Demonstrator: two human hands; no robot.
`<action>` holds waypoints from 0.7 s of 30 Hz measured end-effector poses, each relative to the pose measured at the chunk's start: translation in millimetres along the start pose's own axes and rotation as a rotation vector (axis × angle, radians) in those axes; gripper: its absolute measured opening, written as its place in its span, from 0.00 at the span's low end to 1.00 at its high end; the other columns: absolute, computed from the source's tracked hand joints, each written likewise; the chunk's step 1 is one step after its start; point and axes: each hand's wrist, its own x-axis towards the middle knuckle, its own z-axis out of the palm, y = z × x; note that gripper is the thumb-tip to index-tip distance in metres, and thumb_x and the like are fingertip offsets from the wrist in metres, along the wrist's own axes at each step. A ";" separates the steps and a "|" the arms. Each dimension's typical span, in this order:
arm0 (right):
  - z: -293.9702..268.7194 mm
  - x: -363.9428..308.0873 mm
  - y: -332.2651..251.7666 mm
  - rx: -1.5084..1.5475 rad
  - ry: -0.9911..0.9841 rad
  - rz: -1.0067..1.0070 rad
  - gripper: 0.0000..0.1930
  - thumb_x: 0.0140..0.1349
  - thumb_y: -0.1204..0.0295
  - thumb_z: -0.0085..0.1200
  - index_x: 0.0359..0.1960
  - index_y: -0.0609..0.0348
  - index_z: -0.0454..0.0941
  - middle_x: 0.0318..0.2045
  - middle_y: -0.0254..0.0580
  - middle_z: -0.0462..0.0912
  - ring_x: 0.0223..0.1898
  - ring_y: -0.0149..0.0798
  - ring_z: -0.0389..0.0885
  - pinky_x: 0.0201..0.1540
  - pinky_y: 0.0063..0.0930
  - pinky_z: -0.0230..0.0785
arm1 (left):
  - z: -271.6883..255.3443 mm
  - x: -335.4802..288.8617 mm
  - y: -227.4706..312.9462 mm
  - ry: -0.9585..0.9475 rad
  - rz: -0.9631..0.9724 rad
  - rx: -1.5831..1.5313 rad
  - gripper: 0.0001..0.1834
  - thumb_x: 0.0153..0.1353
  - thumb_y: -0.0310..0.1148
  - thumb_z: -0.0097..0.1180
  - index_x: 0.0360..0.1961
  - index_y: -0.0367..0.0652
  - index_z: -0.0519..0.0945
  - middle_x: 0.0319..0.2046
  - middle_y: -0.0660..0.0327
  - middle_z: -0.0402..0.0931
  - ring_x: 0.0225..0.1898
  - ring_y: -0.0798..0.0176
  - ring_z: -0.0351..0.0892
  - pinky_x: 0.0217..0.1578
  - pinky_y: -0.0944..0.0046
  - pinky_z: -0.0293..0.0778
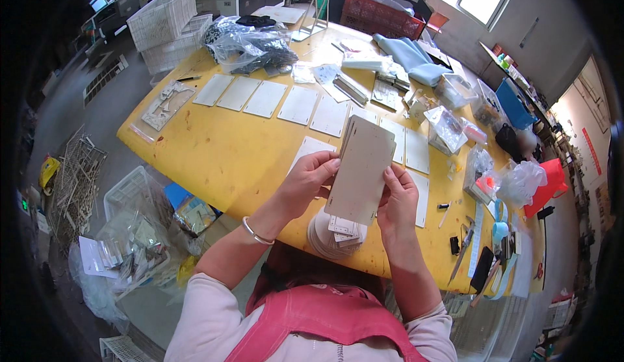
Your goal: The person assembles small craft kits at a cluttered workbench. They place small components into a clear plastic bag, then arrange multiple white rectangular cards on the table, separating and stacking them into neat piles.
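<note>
Both of my hands hold a stack of thin pale rectangular panels (361, 167) with small slots near their corners, tilted above the table's near edge. My left hand (311, 175) grips its left side, thumb on the front. On the right edge, my right hand (398, 198) is closed with its thumb on the front too; other fingers are partly hidden behind. Below the panels stands a pile of round discs (320, 240), with small rectangular plates (346, 227) on top. Similar single panels (265, 99) lie in a curved row across the yellow table (214, 147).
At the table's far left lies a cut-out sheet (166, 105). Plastic bags (250, 47) and a red crate (380, 16) sit at the back. Calipers (463, 248), a black case (481, 270) and a blue tape roll (499, 231) lie right. A white basket (140, 196) stands left below the table.
</note>
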 end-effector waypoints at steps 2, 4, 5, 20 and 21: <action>1.0 2.6 -0.8 0.039 -0.026 0.061 0.09 0.74 0.75 0.55 0.52 0.65 0.79 0.42 0.40 0.87 0.36 0.28 0.85 0.33 0.18 0.79 | -0.8 -1.6 2.1 -0.004 -0.013 -0.053 0.17 0.78 0.40 0.50 0.56 0.39 0.80 0.42 0.64 0.84 0.39 0.71 0.87 0.36 0.68 0.86; 2.8 4.1 0.4 0.082 -0.047 0.088 0.09 0.74 0.75 0.55 0.52 0.65 0.79 0.41 0.40 0.87 0.35 0.27 0.85 0.30 0.15 0.76 | -1.9 -3.1 4.9 -0.021 -0.020 -0.129 0.17 0.78 0.40 0.50 0.56 0.40 0.80 0.43 0.64 0.85 0.39 0.71 0.87 0.37 0.67 0.86; 4.2 4.7 2.2 0.102 -0.048 0.085 0.09 0.74 0.75 0.54 0.52 0.65 0.80 0.41 0.40 0.87 0.35 0.27 0.85 0.29 0.14 0.75 | -2.9 -3.9 6.7 -0.036 -0.021 -0.179 0.17 0.78 0.40 0.50 0.55 0.40 0.80 0.43 0.64 0.85 0.40 0.71 0.88 0.37 0.67 0.86; 25.6 3.9 9.8 0.065 -0.091 -0.030 0.08 0.74 0.74 0.55 0.49 0.64 0.80 0.39 0.39 0.87 0.36 0.28 0.86 0.34 0.20 0.79 | -7.4 -5.7 3.9 0.236 0.301 0.131 0.10 0.77 0.32 0.51 0.45 0.37 0.81 0.32 0.66 0.83 0.29 0.74 0.80 0.30 0.72 0.76; 26.5 3.3 9.4 0.013 -0.069 -0.034 0.08 0.74 0.74 0.55 0.49 0.64 0.79 0.40 0.41 0.87 0.37 0.30 0.87 0.36 0.22 0.81 | -6.4 -3.2 2.1 0.317 0.341 0.281 0.09 0.76 0.30 0.51 0.44 0.36 0.81 0.31 0.66 0.83 0.27 0.75 0.79 0.28 0.73 0.74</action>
